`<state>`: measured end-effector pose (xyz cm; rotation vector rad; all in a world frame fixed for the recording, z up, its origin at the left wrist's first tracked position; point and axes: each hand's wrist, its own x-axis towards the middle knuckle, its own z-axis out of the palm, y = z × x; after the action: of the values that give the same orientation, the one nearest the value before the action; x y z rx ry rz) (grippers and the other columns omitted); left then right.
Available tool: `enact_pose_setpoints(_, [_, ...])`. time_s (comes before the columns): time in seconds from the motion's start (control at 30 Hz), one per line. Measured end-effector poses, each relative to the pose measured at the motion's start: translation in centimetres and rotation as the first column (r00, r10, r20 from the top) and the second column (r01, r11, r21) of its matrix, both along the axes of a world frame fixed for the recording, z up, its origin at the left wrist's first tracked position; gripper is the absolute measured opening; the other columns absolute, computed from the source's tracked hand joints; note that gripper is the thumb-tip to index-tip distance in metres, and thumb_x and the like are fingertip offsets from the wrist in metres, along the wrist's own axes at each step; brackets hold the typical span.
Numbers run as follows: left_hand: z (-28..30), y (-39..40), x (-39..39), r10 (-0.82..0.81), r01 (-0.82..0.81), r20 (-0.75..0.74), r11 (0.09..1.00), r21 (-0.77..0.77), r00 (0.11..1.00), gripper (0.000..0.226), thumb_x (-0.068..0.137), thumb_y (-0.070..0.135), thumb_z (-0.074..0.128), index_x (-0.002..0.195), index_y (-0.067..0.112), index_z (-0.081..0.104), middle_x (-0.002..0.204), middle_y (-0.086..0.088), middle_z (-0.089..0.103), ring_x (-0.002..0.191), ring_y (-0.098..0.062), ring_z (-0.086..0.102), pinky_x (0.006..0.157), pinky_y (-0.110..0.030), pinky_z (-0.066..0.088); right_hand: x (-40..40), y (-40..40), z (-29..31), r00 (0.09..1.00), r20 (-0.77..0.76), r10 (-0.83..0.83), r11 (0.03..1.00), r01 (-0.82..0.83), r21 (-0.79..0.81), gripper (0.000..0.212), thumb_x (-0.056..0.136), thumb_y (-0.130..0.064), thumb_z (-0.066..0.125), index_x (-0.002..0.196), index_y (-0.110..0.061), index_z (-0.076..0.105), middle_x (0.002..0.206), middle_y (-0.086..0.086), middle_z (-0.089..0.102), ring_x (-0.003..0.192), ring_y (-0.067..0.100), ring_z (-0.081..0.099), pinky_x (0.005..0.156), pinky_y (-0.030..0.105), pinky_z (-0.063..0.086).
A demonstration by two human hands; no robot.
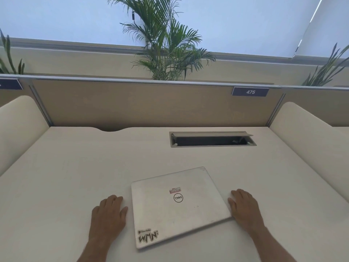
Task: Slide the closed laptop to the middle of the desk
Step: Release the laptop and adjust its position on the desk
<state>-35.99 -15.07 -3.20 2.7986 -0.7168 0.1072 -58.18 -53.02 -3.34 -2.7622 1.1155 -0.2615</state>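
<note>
The closed silver laptop with a round logo and stickers on its lid [177, 205] lies flat on the pale cream worktop [75, 167], in the near half and turned a little askew — its far right corner points toward the open grey cable hatch [212, 139] set into the worktop further back. The left hand [108, 214] rests palm down just beside the laptop's left edge, fingers loosely together, its grip closed on nothing. The right hand [244, 207] lies against the right edge, fingers slack, thumb touching the side — it clasps nothing either. Flanking both sides likely lets the hands push and steer the laptop without lifting it. Judging by the bare surface ahead, the slide forward is not finished.
</note>
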Motion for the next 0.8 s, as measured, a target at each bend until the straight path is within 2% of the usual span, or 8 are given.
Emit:
enact_pose_setpoints(0.07, [0.3, 0.5, -0.5, 0.018, -0.018, -0.077, 1.0, 0.007, 0.997, 0.098, 0.088, 0.069, -0.002, 0.126, 0.012, 0.068, 0.134, -0.014, 0.065, 0.124, -0.034, 0.061, 0.099, -0.055, 0.044, -0.8, 0.0, -0.4, 0.994, -0.101, -0.043, 0.998, 0.048, 0.046, 0.052, 0.101, -0.04, 0.047, 0.146, -0.014, 0.047, 0.155, 0.014, 0.041, 0.146, 0.03, 0.036, 0.118, 0.043, 0.026])
enact_pose_setpoints(0.1, [0.1, 0.6, -0.6, 0.039, -0.036, -0.11, 0.999, 0.035, 0.993, 0.117, 0.076, 0.074, -0.023, 0.14, 0.017, 0.057, 0.15, -0.011, 0.052, 0.139, -0.029, 0.048, 0.111, -0.053, 0.034, -1.2, 0.0, -0.6, 0.989, -0.137, -0.053, 0.995, 0.064, 0.077, 0.058, 0.102, -0.046, 0.038, 0.153, -0.019, 0.035, 0.163, 0.01, 0.028, 0.152, 0.025, 0.022, 0.122, 0.04, 0.015])
enact_pose_setpoints(0.13, [-0.1, 0.7, -0.5, 0.068, -0.058, -0.153, 0.996, 0.067, 0.986, 0.128, 0.063, 0.074, -0.037, 0.15, 0.023, 0.042, 0.161, -0.006, 0.037, 0.149, -0.023, 0.032, 0.118, -0.051, 0.022, -1.4, -0.1, -0.9, 0.989, -0.142, -0.051, 0.993, 0.065, 0.098, 0.061, 0.102, -0.05, 0.032, 0.156, -0.022, 0.026, 0.166, 0.007, 0.019, 0.154, 0.022, 0.013, 0.124, 0.04, 0.008])
enact_pose_setpoints(0.2, [-0.4, 0.6, -0.5, 0.108, -0.084, -0.189, 0.988, 0.13, 0.976, 0.134, 0.049, 0.07, -0.048, 0.158, 0.029, 0.019, 0.169, 0.0, 0.013, 0.156, -0.017, 0.01, 0.123, -0.048, 0.008, -1.6, 0.0, -1.2, 0.989, -0.142, -0.037, 0.993, 0.053, 0.105, 0.065, 0.102, -0.054, 0.027, 0.158, -0.023, 0.016, 0.168, 0.007, 0.01, 0.155, 0.022, 0.005, 0.126, 0.042, 0.004])
enact_pose_setpoints(0.37, [-1.0, 0.7, -0.4, 0.127, -0.094, -0.156, 0.974, 0.204, 0.98, 0.13, 0.047, 0.068, -0.05, 0.159, 0.029, 0.004, 0.17, 0.0, 0.001, 0.156, -0.016, -0.001, 0.124, -0.05, 0.002, -1.4, 0.1, -0.8, 0.976, -0.212, -0.046, 0.997, 0.059, 0.054, 0.069, 0.102, -0.055, 0.021, 0.159, -0.022, 0.002, 0.168, 0.007, 0.001, 0.156, 0.022, -0.002, 0.125, 0.046, 0.0])
enact_pose_setpoints(0.57, [-1.4, 0.8, -0.3, 0.123, -0.094, -0.153, 0.979, 0.181, 0.981, 0.125, 0.054, 0.07, -0.046, 0.159, 0.028, 0.007, 0.17, -0.001, 0.004, 0.156, -0.017, 0.002, 0.124, -0.05, 0.003, -1.4, -0.1, -1.0, 0.975, -0.22, -0.04, 0.995, 0.058, 0.078, 0.07, 0.101, -0.056, 0.02, 0.159, -0.022, 0.0, 0.169, 0.007, -0.001, 0.155, 0.022, -0.004, 0.125, 0.047, -0.001])
enact_pose_setpoints(0.73, [-1.2, 0.7, -0.2, 0.131, -0.104, -0.136, 0.976, 0.189, 0.982, 0.128, 0.051, 0.071, -0.047, 0.159, 0.029, 0.008, 0.17, 0.001, 0.005, 0.156, -0.015, 0.003, 0.124, -0.049, 0.003, -1.4, -0.5, -1.4, 0.977, -0.213, -0.031, 0.993, 0.054, 0.105, 0.071, 0.1, -0.058, 0.02, 0.159, -0.024, 0.001, 0.169, 0.006, -0.001, 0.155, 0.022, -0.005, 0.125, 0.048, -0.002])
enact_pose_setpoints(0.8, [-0.9, 0.5, -0.4, 0.134, -0.107, -0.145, 0.978, 0.18, 0.98, 0.12, 0.059, 0.077, -0.036, 0.159, 0.03, 0.01, 0.17, 0.002, 0.006, 0.156, -0.015, 0.004, 0.124, -0.049, 0.004, -1.5, -0.6, -1.5, 0.977, -0.211, -0.031, 0.992, 0.056, 0.112, 0.071, 0.1, -0.059, 0.02, 0.159, -0.025, 0.002, 0.169, 0.005, 0.0, 0.155, 0.022, -0.004, 0.125, 0.048, -0.001])
